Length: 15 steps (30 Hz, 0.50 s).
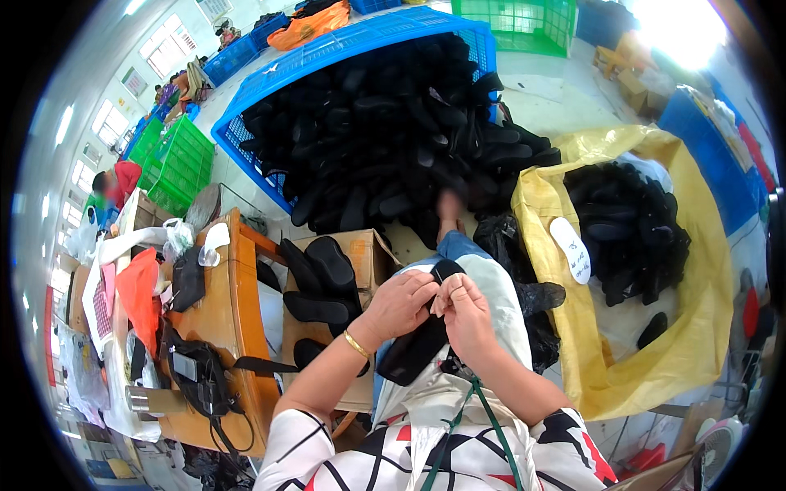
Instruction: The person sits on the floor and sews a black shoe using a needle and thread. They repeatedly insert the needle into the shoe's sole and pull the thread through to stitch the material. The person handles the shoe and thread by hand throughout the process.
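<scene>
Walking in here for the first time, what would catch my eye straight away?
Probably the big blue crate at the top, heaped with black insoles that spill over its near edge. To the right, a yellow sack gapes open with more of them inside. In the middle, the left hand and right hand together hold one black insole over the person's lap.

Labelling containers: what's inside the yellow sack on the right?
The yellow sack holds a heap of black insoles, with one white insole at its near edge. Anything under the heap is covered.
</scene>
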Motion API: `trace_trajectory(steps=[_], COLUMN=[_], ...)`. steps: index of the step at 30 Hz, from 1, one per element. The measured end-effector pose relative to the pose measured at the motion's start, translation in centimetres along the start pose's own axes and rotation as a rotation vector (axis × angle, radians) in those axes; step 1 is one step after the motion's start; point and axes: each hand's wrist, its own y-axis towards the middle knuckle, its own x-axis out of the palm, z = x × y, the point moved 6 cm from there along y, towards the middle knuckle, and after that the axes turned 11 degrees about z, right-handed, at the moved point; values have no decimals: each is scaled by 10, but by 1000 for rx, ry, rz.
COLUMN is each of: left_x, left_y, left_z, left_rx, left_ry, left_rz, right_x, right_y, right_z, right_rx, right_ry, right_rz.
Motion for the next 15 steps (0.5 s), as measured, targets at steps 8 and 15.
trace_trajectory(steps=[8,15], left_x=[54,90], left_y=[-69,-93], left_z=[46,46], left_rx=[-32,-113], left_ry=[-271,-254], left_rz=[-365,-279], right_x=[-69,-102], right_y=[-60,-76], right_z=[39,34], right_rx=[216,174], right_ry=[-57,-102], right_rz=[166,306])
